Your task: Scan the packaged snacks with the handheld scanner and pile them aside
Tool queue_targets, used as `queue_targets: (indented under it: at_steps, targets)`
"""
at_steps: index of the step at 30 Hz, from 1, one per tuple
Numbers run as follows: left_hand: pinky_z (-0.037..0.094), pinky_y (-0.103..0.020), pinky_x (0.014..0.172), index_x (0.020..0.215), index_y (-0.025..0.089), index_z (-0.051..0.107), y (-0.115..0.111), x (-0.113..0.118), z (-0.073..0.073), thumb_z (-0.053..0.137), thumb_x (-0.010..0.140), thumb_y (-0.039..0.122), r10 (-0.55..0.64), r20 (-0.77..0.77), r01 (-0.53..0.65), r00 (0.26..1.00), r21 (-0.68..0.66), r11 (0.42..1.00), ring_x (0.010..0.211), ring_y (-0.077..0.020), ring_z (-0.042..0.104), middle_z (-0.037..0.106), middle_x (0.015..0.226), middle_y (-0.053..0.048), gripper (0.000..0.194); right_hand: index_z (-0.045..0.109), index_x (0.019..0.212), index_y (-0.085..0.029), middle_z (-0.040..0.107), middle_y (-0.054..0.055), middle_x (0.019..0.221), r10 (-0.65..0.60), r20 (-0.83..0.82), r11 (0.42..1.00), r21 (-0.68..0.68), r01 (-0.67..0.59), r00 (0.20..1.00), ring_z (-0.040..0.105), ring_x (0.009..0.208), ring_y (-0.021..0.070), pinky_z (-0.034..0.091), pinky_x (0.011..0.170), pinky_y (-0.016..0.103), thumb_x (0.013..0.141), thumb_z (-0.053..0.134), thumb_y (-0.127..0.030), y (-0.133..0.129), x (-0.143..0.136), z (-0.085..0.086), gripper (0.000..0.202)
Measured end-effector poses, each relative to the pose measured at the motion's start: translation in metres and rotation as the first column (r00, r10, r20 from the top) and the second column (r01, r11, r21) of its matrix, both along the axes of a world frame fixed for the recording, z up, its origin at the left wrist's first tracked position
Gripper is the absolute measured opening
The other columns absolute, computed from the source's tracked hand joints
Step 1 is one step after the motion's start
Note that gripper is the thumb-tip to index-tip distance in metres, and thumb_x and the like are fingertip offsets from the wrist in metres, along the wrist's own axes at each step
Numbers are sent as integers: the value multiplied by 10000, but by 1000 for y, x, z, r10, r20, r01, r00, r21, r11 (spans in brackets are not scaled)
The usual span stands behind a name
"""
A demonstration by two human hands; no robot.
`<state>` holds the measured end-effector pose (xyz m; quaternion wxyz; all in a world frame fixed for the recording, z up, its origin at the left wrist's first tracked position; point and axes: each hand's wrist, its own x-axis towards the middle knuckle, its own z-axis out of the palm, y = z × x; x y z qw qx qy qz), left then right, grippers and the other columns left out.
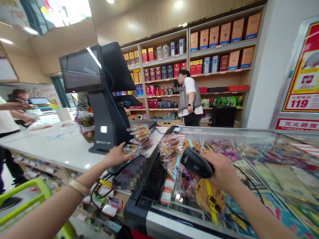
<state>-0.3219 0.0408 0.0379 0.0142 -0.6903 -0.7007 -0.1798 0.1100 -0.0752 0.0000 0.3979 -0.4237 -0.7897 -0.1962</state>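
Observation:
My right hand is wrapped round a black barcode scanner, which points left above the glass-topped case. Wrapped round biscuits lie on the glass below it. On the counter at centre left, my left hand rests with its fingers on a packaged biscuit in clear wrap. Just behind that biscuit stands a stack of similar packets, beside the base of a black register. A dark phone lies on the case's left edge.
A white counter extends left, with a filled bag on it. A green basket is at lower left. One person stands by the shelves; others are at far left. The scanner's cable trails right.

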Motion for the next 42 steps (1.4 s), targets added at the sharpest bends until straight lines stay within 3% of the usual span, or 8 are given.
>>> queue_targets:
  at_steps: [7,13,16,22,25,31,36,42]
  targets:
    - [452,-436,914,1453,131,325,-12,29,-7,602,623,643,133,-142,-129,981,41,991,1153,-393,567,566,1285,-226,1013,656,923,-196,717,91,896,1,9,1000,23,-1,1000,659,832,234,477,749,331,715,548,-224,1,-1,-2,236]
    - [417,-428,945,1457,92,282,-16,28,-13,621,647,541,117,-110,-102,987,136,985,1129,-368,565,596,1195,-208,986,653,937,-196,718,81,882,16,-4,1000,21,-16,1000,663,830,241,476,746,340,718,570,-249,0,-1,0,241]
    - [417,-448,938,1453,78,266,-20,25,-17,646,642,497,67,-85,-42,994,270,962,1102,-366,557,597,1156,-200,989,650,939,-196,718,77,881,24,-11,999,24,-24,1000,666,831,247,478,746,349,717,572,-240,0,-2,1,240]
    - [408,-491,967,1460,119,232,-41,34,-20,658,708,359,-103,-241,231,965,599,767,1120,-349,502,524,1209,-189,897,643,903,-200,710,78,848,69,-65,997,42,-66,996,646,750,215,471,680,316,713,575,-229,-1,-5,3,204]
    - [418,-498,970,1479,153,196,-51,50,-17,637,754,284,-170,-326,353,930,662,661,1141,-343,479,492,1235,-189,859,638,892,-199,698,71,812,90,-86,995,43,-87,992,626,715,209,455,651,312,708,584,-225,-3,-8,5,193]
    - [441,-483,966,1511,169,95,-66,94,-10,652,762,203,-222,-435,483,873,704,520,1165,-334,471,476,1274,-193,934,628,874,-201,662,42,753,162,-135,986,-24,-167,978,588,685,190,418,625,293,688,618,-201,-7,-14,8,186]
    - [450,-482,961,1512,151,97,-78,128,-6,660,757,187,-274,-456,532,847,715,454,1169,-336,478,492,1269,-201,943,621,840,-208,635,33,719,195,-204,979,-25,-204,959,565,661,177,398,602,281,710,598,-210,-11,-17,12,132]
    - [441,-496,966,1515,157,87,-81,148,-8,668,735,166,-327,-444,550,834,709,440,1167,-343,479,488,1275,-198,973,635,873,-207,677,50,773,131,-225,990,-18,-139,965,607,704,198,444,638,298,706,623,-223,-11,-17,12,168]
